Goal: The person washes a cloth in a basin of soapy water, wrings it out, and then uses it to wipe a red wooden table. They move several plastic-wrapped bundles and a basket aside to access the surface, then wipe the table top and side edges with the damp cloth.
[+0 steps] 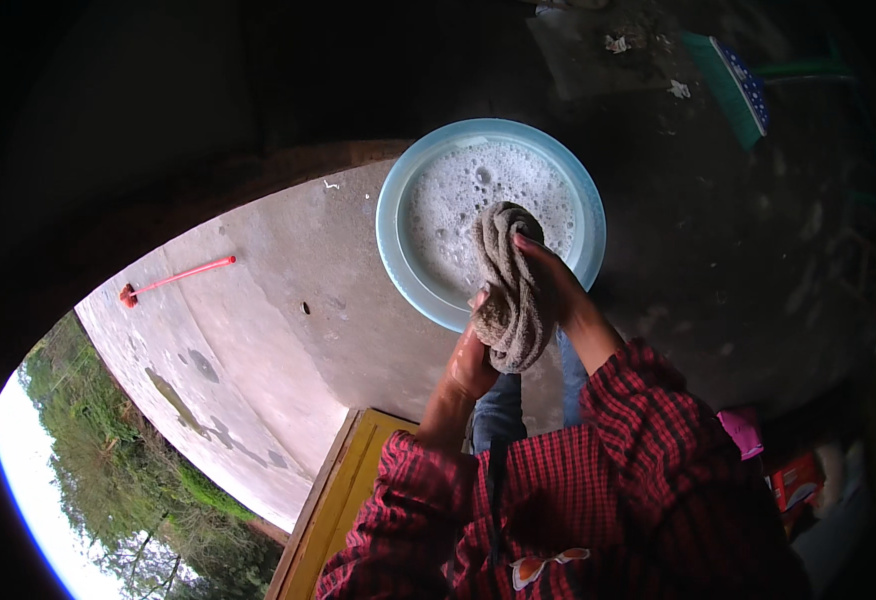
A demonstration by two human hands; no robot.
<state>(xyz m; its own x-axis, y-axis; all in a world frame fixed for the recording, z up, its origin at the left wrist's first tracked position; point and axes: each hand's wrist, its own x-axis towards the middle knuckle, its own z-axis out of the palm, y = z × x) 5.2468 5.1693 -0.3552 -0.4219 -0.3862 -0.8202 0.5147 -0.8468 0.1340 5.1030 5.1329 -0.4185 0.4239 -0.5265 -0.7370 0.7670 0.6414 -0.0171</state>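
A wet greyish-brown cloth (513, 292), twisted and folded into a thick bundle, is held up over the near edge of a light blue plastic basin (393, 225). My left hand (474, 358) grips the bundle's lower left side, its thumb on top. From the right, my right hand (558, 289) closes around the upper part, its thumb pressed on the folds; its other fingers are mostly hidden by the cloth. White soapy foam (468, 187) with bubbles covers the water in the basin, which stands on the concrete floor (348, 330).
A green-bristled broom (730, 90) lies at the far right near scraps of litter (679, 89). Leftward, a pink-handled brush (182, 277) rests on the floor. A yellow wooden door (363, 465) stands at lower left. Pink and red items (794, 480) sit at lower right.
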